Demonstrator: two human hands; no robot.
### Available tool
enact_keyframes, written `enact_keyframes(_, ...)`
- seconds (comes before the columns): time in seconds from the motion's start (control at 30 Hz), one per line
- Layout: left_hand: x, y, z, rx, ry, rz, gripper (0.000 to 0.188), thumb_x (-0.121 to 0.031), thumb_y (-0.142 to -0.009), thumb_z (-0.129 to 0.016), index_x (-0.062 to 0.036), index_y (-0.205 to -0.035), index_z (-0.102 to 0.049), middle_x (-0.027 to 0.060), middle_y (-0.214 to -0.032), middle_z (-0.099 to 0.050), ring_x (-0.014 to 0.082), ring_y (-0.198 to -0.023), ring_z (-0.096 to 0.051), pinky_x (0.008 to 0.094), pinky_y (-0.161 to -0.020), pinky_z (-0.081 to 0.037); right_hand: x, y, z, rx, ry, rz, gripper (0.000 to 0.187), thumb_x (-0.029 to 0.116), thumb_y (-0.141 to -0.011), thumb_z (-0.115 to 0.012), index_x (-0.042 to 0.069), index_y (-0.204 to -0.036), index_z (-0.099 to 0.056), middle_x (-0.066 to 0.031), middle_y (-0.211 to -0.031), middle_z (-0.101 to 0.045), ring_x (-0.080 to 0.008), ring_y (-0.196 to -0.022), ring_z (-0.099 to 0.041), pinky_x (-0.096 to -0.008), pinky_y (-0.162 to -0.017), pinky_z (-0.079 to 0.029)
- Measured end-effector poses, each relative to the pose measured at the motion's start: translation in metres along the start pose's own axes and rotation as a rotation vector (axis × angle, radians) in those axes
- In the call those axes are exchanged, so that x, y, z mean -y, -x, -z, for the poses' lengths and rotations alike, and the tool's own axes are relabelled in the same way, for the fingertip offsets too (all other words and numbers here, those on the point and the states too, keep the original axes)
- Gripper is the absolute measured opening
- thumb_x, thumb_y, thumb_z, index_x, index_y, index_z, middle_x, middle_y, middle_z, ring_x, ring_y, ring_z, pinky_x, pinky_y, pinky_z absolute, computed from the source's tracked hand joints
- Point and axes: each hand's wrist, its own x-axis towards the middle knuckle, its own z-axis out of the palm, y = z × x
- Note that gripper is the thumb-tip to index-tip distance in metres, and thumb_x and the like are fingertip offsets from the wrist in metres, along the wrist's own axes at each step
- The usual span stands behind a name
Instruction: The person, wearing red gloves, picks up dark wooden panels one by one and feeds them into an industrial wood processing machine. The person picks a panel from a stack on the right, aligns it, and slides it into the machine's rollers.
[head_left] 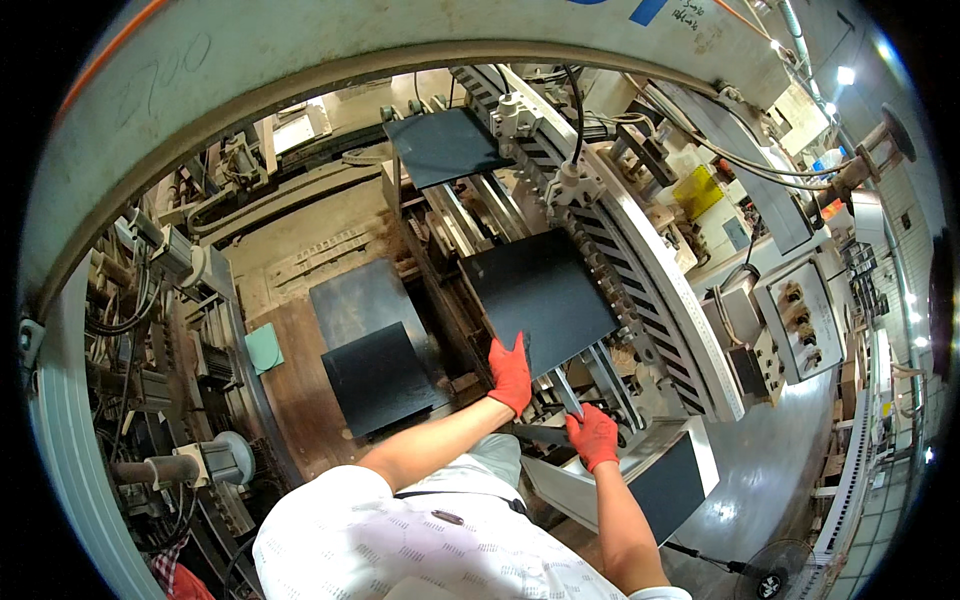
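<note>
My left hand, in a red glove, is closed at the near left corner of a dark square sheet, thumb and fingers at its edge. The sheet lies flat across metal rails beside a striped, curved-looking guide beam. To the right and nearer me, my right hand, also red-gloved, is closed at the near end of a grey metal bar. Whether it grips that bar or something small is hidden by the fingers. Farther along the rails rests another dark sheet.
On a brown board at left lie a dark sheet, a greyish panel and a small green square. A large machine frame arches overhead. A control box stands right, a dark-topped white bin near right.
</note>
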Motion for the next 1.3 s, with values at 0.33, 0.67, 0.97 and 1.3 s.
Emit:
enact_keyframes(0.33, 0.003, 0.002, -0.01, -0.058, -0.095, -0.026, 0.031, -0.019, -0.1, -0.059, 0.0021, -0.121, -0.052, 0.0129, -0.12, -0.063, 0.0217, -0.105, -0.057, 0.0355, -0.096, -0.043, 0.001, -0.001, 0.004, 0.01, -0.061, -0.034, 0.025, 0.034, -0.088, -0.066, 0.009, -0.091, -0.064, -0.0136, -0.09, -0.068, -0.0368, -0.088, -0.065, -0.0466, -0.076, -0.051)
enact_keyframes(0.67, 0.02, -0.011, -0.019, -0.086, -0.054, -0.01, 0.037, -0.018, -0.102, -0.056, -0.0027, -0.134, -0.046, 0.009, -0.13, -0.057, 0.0216, -0.114, -0.054, 0.0356, -0.101, -0.041, 0.003, 0.0, 0.006, 0.011, -0.041, -0.043, 0.024, 0.034, -0.088, -0.066, 0.011, -0.094, -0.063, -0.0134, -0.088, -0.067, -0.0358, -0.085, -0.065, -0.0464, -0.075, -0.051)
enact_keyframes(0.97, 0.003, -0.024, 0.001, 0.113, 0.38, 0.426, 0.069, -0.047, -0.089, -0.069, -0.0115, -0.143, -0.043, 0.0111, -0.138, -0.055, 0.0346, -0.119, -0.056, 0.0517, -0.099, -0.046, -0.005, 0.001, -0.003, 0.015, -0.013, -0.055, 0.03, 0.039, -0.09, -0.064, 0.009, -0.093, -0.059, -0.013, -0.09, -0.068, -0.0346, -0.086, -0.066, -0.0463, -0.075, -0.051)
enact_keyframes(1.3, 0.031, -0.075, 0.001, 0.54, 0.732, 0.577, 0.067, -0.062, -0.087, -0.062, -0.0089, -0.128, -0.062, 0.0112, -0.128, -0.063, 0.0331, -0.115, -0.059, 0.0475, -0.101, -0.046, -0.004, -0.003, -0.001, -0.055, -0.004, 0.001, 0.029, 0.037, -0.087, -0.068, 0.009, -0.09, -0.062, -0.014, -0.089, -0.068, -0.0364, -0.087, -0.065, -0.0471, -0.074, -0.05)
